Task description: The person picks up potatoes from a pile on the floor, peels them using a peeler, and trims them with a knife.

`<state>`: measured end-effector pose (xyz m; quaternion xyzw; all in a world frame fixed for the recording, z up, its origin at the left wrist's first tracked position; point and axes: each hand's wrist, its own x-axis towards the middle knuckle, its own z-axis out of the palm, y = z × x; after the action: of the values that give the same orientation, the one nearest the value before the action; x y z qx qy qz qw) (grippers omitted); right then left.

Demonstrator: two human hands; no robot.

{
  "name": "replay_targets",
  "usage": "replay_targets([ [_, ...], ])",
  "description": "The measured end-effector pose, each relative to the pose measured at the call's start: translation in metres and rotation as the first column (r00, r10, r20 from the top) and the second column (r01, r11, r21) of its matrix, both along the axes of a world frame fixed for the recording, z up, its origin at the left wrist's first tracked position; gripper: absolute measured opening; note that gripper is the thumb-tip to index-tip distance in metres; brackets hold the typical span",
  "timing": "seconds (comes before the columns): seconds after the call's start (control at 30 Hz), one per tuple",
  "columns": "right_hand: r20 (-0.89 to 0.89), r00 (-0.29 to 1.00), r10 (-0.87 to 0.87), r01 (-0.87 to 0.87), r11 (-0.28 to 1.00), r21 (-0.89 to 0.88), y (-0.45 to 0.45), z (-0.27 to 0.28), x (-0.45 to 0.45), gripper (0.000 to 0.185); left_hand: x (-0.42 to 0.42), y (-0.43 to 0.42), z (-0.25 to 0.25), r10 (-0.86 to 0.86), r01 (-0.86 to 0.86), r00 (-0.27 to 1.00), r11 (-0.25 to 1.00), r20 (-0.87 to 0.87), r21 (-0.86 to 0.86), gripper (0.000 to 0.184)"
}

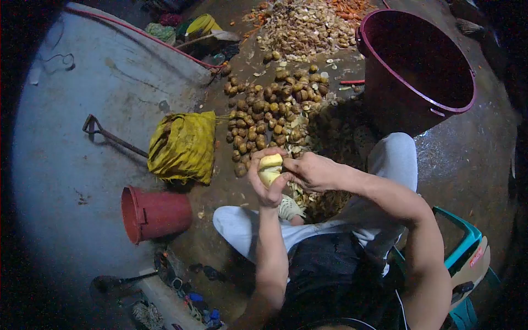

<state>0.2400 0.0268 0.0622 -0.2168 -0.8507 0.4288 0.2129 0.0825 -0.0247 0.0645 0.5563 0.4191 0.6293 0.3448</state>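
In front of my knees, my left hand (264,179) is wrapped round a pale yellow peeled potato (270,161). A darker gap runs across it, and I cannot tell whether it is one cut potato or two pieces. My right hand (312,171) is closed against the potato's right side, its thumb touching the lower part. Whatever tool the right fingers hold is hidden behind them. Just beyond my hands, many unpeeled brown potatoes (256,118) are heaped on the wet floor. Peelings (297,195) lie below my hands, around my light clog (290,208).
A large dark red tub (379,82) stands at right. A yellow sack (184,148), a red bucket (165,213) and a long-handled tool (118,137) are at left. Pale peelings (308,30) and orange scraps (349,10) are piled at the back. A green crate (465,242) is near my right elbow.
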Motion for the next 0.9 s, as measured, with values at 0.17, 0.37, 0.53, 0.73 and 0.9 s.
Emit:
replay_targets([
  [0.17,-0.222,0.949,-0.223,0.254,0.960,0.121,0.004,0.012,0.004,0.022,-0.013,-0.006,0.000,0.036,-0.031,0.951,0.999,0.306,-0.020,0.056],
  [0.37,-0.170,0.983,-0.072,0.132,0.917,0.376,-0.010,0.000,-0.007,0.025,-0.015,-0.005,0.013,-0.017,0.012,0.987,0.999,0.159,0.037,0.062],
  [0.53,-0.156,0.987,-0.032,0.105,0.867,0.487,-0.012,0.000,-0.004,0.038,-0.010,-0.006,0.017,-0.026,0.020,0.996,0.998,0.090,0.060,0.075],
  [0.73,-0.171,0.984,-0.049,0.129,0.859,0.495,-0.013,0.004,-0.001,0.041,-0.011,-0.004,0.015,-0.005,0.004,1.000,0.996,0.010,0.092,0.078],
  [0.9,-0.129,0.990,-0.062,0.121,0.845,0.520,-0.010,0.005,-0.001,0.032,-0.005,-0.007,0.022,-0.002,0.004,1.000,0.993,-0.014,0.122,0.079],
])
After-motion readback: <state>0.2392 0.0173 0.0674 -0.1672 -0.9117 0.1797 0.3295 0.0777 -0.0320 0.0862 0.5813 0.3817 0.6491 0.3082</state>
